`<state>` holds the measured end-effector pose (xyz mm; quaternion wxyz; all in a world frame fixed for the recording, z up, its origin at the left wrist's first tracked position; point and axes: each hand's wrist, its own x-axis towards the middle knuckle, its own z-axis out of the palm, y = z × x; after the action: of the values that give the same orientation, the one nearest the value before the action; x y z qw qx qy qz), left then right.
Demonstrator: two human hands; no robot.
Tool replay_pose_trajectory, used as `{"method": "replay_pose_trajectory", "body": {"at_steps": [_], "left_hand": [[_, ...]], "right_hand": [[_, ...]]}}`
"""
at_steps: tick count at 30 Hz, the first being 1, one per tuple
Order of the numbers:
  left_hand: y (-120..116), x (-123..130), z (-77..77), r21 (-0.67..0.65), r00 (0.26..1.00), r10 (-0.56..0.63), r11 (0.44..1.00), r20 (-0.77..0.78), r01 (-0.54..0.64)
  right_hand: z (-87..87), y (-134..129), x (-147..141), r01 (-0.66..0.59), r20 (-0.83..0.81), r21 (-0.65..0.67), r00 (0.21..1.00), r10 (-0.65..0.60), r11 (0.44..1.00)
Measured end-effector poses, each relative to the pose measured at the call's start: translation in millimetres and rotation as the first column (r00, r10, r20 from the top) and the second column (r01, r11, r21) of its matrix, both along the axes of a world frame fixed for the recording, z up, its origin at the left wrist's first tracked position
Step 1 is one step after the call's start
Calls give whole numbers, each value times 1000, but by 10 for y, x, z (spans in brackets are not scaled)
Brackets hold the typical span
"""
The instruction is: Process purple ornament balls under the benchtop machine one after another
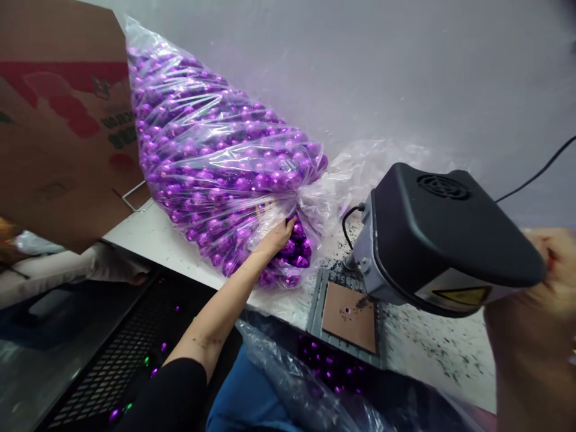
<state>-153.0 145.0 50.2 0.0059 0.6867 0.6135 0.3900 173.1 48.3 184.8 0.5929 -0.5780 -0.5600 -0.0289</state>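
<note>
A large clear plastic bag [216,150] full of shiny purple faceted balls [299,246] lies on the white tabletop. My left hand [279,233] is at the bag's gathered opening, closed on the plastic, its thumb beside the exposed balls. Film partly covers its fingers. At the far right, my right hand [555,273] is curled behind the black-hooded machine [454,234]. Whatever it grips is hidden, and the hand is cut off by the frame edge. Under the machine's head sits a brown square plate [348,318] with a small hole, on a grey grooved base [317,300].
A printed cardboard box [63,132] stands at left. Dark scraps [450,342] litter the white tabletop [418,354] around the machine. Clear plastic with purple pieces [333,366] lies over my lap. Another person's sleeve [54,273] shows at left. A black cable [540,168] runs off right.
</note>
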Motion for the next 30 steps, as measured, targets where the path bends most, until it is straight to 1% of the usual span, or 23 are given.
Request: {"method": "replay_pose_trajectory", "body": {"at_steps": [2,4,6,8,10,12,14,17,21,25,30], "left_hand": [[-84,26,-76,-72,1000,-18,997,0,18],[-172,52,-150,-126,1000,5,992,-13,-7],[-226,77,-193,-143,999,44,989,-19,-46],[-232,105,-187,-80,995,94,992,-31,-96],[-212,133,-140,13,988,142,990,-56,-141],[-205,154,-78,85,982,159,985,-97,-151],[-232,158,-25,111,978,143,986,-151,-127],[-296,118,15,128,965,135,986,-226,-109],[-284,32,12,156,956,183,976,-229,-149],[-180,-8,-28,94,981,111,991,-158,-97],[-114,2,-34,33,995,40,999,-96,-37]], "right_hand": [[0,-4,-12,-8,-17,-11,1000,8,1000],[3,-10,-24,-22,-38,-19,999,21,1000],[14,-18,-31,-32,-38,-34,999,31,999],[32,-27,-32,-38,-31,-44,999,37,998],[49,-35,-31,-44,-32,-48,999,42,998],[56,-40,-29,-43,-37,-55,998,41,998],[51,-40,-28,-41,-37,-69,999,39,997],[28,-26,-33,-44,-45,-72,998,41,996],[6,-2,-35,-11,-50,-33,999,9,999],[24,-15,-31,-2,-37,-29,999,1,1000],[72,-43,-61,-45,-37,-50,998,43,998]]}}
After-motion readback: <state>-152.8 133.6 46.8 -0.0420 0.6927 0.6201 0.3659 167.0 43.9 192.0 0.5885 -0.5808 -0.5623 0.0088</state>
